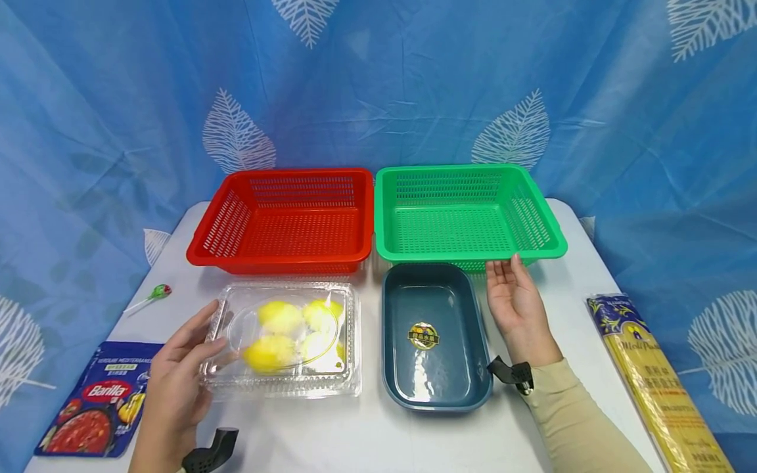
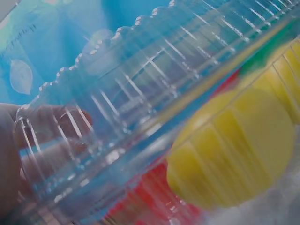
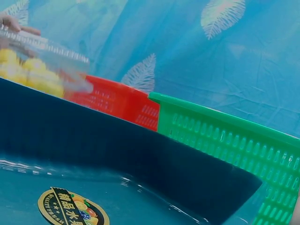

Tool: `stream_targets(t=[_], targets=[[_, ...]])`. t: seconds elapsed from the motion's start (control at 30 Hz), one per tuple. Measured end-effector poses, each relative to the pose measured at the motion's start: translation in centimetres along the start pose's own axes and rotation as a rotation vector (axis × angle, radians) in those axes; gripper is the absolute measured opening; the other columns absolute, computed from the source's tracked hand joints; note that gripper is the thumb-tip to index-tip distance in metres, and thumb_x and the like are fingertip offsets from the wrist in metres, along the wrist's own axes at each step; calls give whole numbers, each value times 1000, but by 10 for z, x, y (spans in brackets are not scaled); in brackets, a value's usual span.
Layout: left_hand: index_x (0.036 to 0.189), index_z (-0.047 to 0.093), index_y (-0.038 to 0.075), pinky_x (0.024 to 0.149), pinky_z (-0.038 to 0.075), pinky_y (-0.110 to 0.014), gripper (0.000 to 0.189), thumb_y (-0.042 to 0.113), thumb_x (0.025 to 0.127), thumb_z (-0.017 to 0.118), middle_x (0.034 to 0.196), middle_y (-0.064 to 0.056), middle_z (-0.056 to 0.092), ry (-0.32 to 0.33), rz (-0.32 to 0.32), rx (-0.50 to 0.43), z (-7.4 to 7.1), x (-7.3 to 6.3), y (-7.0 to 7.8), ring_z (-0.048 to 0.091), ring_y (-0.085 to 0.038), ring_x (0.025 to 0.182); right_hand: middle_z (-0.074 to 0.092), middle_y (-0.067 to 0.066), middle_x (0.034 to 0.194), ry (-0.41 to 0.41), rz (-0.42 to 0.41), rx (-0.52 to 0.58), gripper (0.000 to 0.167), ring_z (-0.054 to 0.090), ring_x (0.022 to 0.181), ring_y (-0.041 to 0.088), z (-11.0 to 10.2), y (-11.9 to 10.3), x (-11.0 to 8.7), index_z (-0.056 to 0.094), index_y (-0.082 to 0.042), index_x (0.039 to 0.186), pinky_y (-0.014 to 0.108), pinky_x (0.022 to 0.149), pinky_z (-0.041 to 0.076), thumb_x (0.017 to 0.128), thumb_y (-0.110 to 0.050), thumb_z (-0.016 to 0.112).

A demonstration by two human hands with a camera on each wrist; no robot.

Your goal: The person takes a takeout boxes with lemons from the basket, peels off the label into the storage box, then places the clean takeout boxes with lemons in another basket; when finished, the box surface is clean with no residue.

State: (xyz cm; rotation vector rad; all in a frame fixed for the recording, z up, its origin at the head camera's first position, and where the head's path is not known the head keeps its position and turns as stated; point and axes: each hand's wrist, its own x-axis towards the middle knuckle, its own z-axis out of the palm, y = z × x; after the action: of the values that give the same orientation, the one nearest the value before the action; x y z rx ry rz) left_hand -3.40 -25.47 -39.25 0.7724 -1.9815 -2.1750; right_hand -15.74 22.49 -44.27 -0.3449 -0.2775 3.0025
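Observation:
My left hand (image 1: 180, 374) grips the left edge of a clear plastic clamshell box (image 1: 349, 328), thumb on top. Several yellow lemons (image 1: 280, 318) show through its lid. In the left wrist view a lemon (image 2: 234, 150) sits behind the ribbed plastic wall, with fingers (image 2: 70, 122) at the far left. My right hand (image 1: 516, 305) is held palm up with extended fingers near the front rim of the green basket (image 1: 449, 233); whether it touches the rim I cannot tell. To its left stands a dark blue rectangular dish (image 1: 434, 374) with a round fruit sticker (image 3: 70, 206) inside.
A red basket (image 1: 296, 230) stands beside the green one at the back. On the left lie a green-and-red lollipop (image 1: 156, 293) and a Barilla sauce pouch (image 1: 97, 401). A long yellow pasta packet (image 1: 656, 381) lies along the right edge of the white table (image 1: 319, 437).

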Motion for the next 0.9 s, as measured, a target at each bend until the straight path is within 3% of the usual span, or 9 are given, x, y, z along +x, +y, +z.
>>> stream_targets(t=[0.17, 0.3, 0.47, 0.6, 0.77, 0.9], targets=[[153, 59, 31, 87, 59, -38, 59, 19, 99, 78, 158, -7, 44, -25, 16, -49, -4, -8, 12, 57, -20, 128, 59, 12, 113, 5, 9, 15, 17, 62, 106, 23, 0, -1, 1, 55, -2, 125, 31, 108, 48, 109, -6, 54], [155, 57, 29, 85, 58, -46, 59, 15, 100, 75, 160, -8, 43, -64, 67, -86, -4, -16, 22, 66, -18, 121, 59, 12, 113, 8, 10, 11, 16, 62, 105, 23, 0, -1, 0, 55, -2, 124, 30, 108, 47, 109, -6, 55], [156, 55, 26, 84, 57, -49, 58, 15, 102, 71, 161, -11, 42, -120, 130, -105, 8, -22, 36, 68, -23, 120, 58, 11, 116, 6, 10, 12, 18, 61, 107, 22, 1, -1, -1, 54, -2, 126, 30, 108, 47, 108, -6, 56], [156, 55, 20, 83, 58, -47, 54, 10, 105, 67, 157, -17, 43, -206, 222, -144, 29, -18, 48, 66, -27, 121, 57, 11, 117, 9, 6, 14, 18, 60, 109, 21, 1, 0, -1, 54, -3, 126, 30, 110, 45, 108, -6, 56], [156, 53, 10, 88, 57, -47, 49, 1, 108, 56, 153, -21, 44, -361, 365, -229, 68, 0, 52, 63, -36, 125, 57, 11, 116, 10, 6, 16, 18, 59, 110, 21, 0, -1, -1, 54, -2, 125, 29, 114, 40, 107, -6, 56], [152, 57, 9, 91, 56, -49, 47, 1, 106, 58, 149, -21, 47, -404, 397, -278, 106, 18, 58, 56, -40, 130, 59, 12, 110, 4, 11, 27, 15, 61, 104, 23, -1, -2, 0, 55, -1, 121, 30, 110, 45, 107, -5, 58]])
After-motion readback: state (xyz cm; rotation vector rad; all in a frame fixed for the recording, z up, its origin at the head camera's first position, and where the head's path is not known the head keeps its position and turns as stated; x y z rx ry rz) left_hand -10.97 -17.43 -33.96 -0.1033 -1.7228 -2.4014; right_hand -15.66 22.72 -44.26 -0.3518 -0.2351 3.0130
